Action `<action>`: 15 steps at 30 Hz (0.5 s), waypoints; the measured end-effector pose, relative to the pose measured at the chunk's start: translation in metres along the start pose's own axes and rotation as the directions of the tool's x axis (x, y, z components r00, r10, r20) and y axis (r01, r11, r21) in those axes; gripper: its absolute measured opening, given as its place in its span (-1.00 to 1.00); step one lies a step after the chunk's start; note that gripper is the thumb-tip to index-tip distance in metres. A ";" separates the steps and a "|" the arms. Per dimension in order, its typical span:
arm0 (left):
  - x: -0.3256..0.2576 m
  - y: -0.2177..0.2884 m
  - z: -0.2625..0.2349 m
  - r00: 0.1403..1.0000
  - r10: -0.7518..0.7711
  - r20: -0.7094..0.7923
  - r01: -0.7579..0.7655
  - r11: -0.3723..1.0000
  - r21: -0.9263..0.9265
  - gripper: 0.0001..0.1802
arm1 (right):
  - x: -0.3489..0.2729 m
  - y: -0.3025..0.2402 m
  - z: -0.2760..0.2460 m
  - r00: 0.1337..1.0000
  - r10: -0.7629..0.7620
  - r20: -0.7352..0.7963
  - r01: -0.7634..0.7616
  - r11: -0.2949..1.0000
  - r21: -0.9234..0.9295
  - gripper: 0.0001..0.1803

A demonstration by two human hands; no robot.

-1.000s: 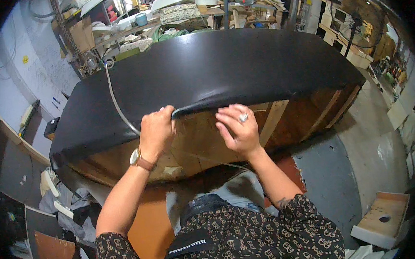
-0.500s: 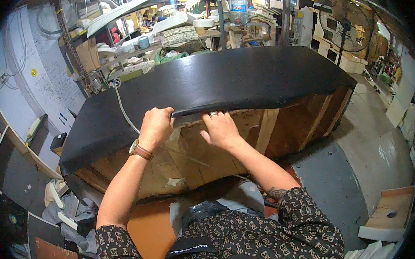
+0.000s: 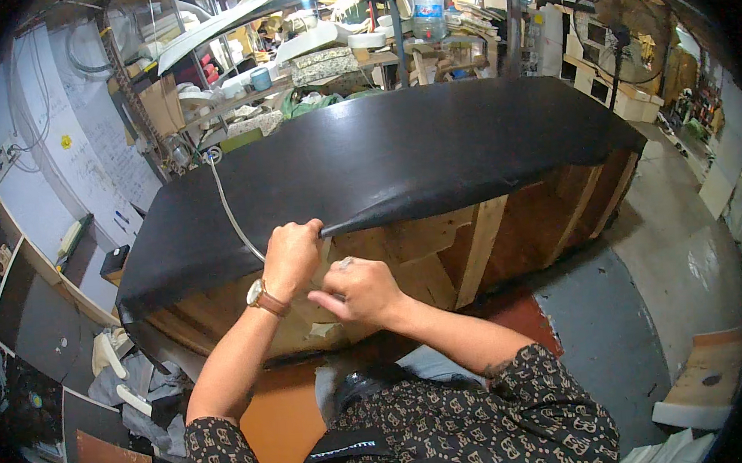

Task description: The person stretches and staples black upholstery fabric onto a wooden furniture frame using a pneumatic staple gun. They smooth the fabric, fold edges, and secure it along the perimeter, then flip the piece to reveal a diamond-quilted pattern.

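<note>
The person's left hand (image 3: 294, 256) is closed on the near edge of a black cover (image 3: 433, 141), fingers curled over it and the knuckles up. The cover lies over the top of a long wooden frame (image 3: 485, 245), sheet upward, its near edge running off to the right of the left fingertips in a raised fold. The frame's open side faces the person below that edge, with upright slats and brown panels showing.

The right hand (image 3: 362, 288) is lower and nearer the person, in front of the open side, just beside the left wrist and apart from the fold. Its fingers are bent inward and its thumb points left; whether they pinch anything cannot be told. A ring (image 3: 346, 263) is on one finger, and a watch (image 3: 266, 299) is on the left wrist.

A pale hose (image 3: 230, 209) lies across the left part of the cover and runs down behind the left hand, which hides its end. The right hand covers part of the frame's panels.

An orange panel (image 3: 282, 418) is low between the left forearm and the body. Beyond the frame stand cluttered shelves with a water bottle (image 3: 429, 17); a fan (image 3: 620, 42) stands at far right.
</note>
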State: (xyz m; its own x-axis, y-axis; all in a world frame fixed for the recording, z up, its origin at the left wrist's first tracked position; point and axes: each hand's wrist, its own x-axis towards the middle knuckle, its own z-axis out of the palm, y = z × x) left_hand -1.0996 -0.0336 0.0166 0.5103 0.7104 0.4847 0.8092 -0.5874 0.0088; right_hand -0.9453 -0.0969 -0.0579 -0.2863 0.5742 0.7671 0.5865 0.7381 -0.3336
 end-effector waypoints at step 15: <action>-0.033 0.011 0.029 0.984 0.176 0.012 -0.174 0.958 0.229 -0.83 | 0.018 0.034 0.040 0.567 0.815 -0.125 -0.712 0.560 0.424 -0.29</action>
State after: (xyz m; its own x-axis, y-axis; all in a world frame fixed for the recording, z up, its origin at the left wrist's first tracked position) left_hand -1.0989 -0.0517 -0.0247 0.6483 0.6002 0.4684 0.7529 -0.5972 -0.2767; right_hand -0.9608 -0.0472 -0.0768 0.4102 0.8822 0.2313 0.2106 0.1551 -0.9652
